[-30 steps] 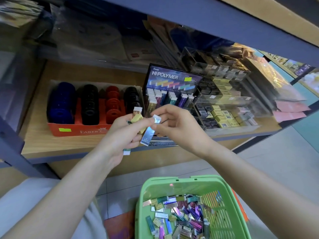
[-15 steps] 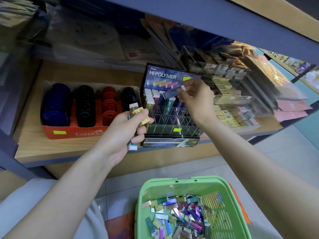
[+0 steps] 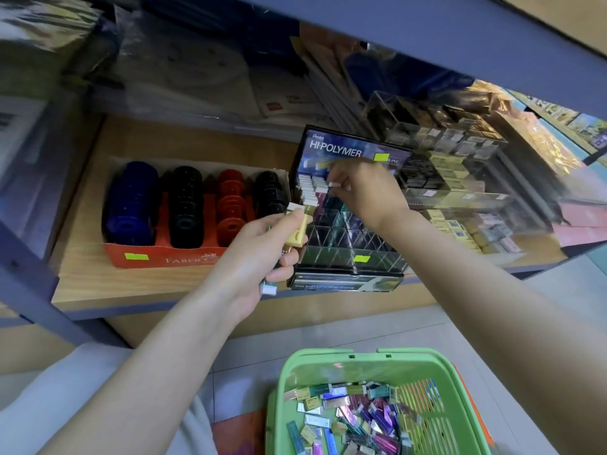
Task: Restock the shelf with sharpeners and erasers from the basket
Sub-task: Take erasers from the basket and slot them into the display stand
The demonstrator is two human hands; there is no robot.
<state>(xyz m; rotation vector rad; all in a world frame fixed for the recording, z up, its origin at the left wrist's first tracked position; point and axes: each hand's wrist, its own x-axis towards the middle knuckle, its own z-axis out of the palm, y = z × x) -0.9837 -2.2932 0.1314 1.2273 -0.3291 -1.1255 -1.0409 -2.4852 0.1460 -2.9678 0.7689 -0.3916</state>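
A black Hi-Polymer eraser display (image 3: 348, 257) with clear slots stands on the wooden shelf (image 3: 98, 277). My right hand (image 3: 364, 195) reaches into its upper rows, fingertips pinching the white end of a slim eraser (image 3: 334, 184) above a slot. My left hand (image 3: 262, 257) hovers in front of the display's left edge and grips a small bundle of slim erasers (image 3: 297, 233), yellow and teal ones showing. The green basket (image 3: 295, 366) sits on the floor below, holding several foil-coloured erasers (image 3: 354, 418).
A red Faber-Castell tray (image 3: 170, 257) with blue, black and red round sharpeners stands left of the display. Clear boxes of small packs (image 3: 460, 178) crowd the shelf to the right. The upper shelf's blue beam (image 3: 427, 31) hangs overhead.
My right hand carried one eraser from my left hand up to the display, then moved left and lower over the rear slots. My left hand stayed near the display's left edge with its bundle.
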